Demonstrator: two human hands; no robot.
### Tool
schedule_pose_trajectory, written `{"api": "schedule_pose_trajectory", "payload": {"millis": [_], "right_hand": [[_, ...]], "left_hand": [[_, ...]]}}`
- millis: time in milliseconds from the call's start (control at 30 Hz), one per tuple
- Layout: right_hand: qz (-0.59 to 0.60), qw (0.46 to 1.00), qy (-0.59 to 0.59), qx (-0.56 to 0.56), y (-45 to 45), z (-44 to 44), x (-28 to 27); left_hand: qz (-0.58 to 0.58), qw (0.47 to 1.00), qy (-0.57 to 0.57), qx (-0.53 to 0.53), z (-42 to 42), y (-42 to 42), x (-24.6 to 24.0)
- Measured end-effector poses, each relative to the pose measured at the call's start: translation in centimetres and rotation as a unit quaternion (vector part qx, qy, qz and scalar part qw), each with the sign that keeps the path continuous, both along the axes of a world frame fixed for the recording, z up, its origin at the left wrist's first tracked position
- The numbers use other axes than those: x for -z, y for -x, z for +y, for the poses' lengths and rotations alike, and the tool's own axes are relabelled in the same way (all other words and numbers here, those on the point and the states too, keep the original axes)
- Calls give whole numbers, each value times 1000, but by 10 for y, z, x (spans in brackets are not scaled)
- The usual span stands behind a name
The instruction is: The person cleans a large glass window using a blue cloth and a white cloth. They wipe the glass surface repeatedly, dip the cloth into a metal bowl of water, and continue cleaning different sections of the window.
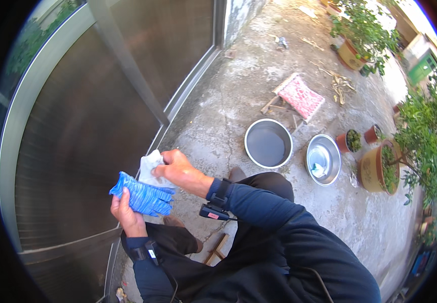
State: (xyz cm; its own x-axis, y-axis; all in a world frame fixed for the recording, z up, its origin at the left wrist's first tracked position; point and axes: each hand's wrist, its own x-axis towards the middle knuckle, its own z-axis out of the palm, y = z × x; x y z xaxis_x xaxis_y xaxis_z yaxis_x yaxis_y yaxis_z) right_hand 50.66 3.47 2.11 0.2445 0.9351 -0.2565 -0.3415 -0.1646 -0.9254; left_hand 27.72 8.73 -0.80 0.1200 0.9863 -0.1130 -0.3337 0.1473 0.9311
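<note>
A blue knitted glove with white flecks lies across my left hand, pinched under the thumb, its fingers pointing right. Just above it my right hand grips a white cloth, which could be a second glove. The lower part of the cloth passes behind the blue glove. Both hands are close together in front of a screen door. Straps with small devices sit around both wrists.
A steel basin of dark water and a smaller metal basin stand on the concrete. Beyond them is a folding stool with a pink patterned seat. Potted plants line the right side. A wooden stool leg shows between my legs.
</note>
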Motion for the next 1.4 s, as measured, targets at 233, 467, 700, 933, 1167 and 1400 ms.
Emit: {"api": "schedule_pose_trajectory", "payload": {"millis": [233,467,700,933,1167,1400], "right_hand": [[17,999,-35,22,-12,-3,-10],[11,1000,-29,4,-9,1,-8],[-111,994,-19,-6,-5,-6,-17],[-124,992,-19,-25,-3,-9,-21],[-109,993,-24,-47,-4,-12,-28],[-118,991,-29,-57,-1,-11,-24]], "left_hand": [[17,998,16,-65,-4,-4,-12],[34,996,29,-71,-6,-7,-14],[37,999,7,-11,-6,-10,-12],[27,998,-8,63,-9,-13,-15],[21,996,-12,88,-9,-14,-16],[20,992,-28,122,-10,-15,-16]]}}
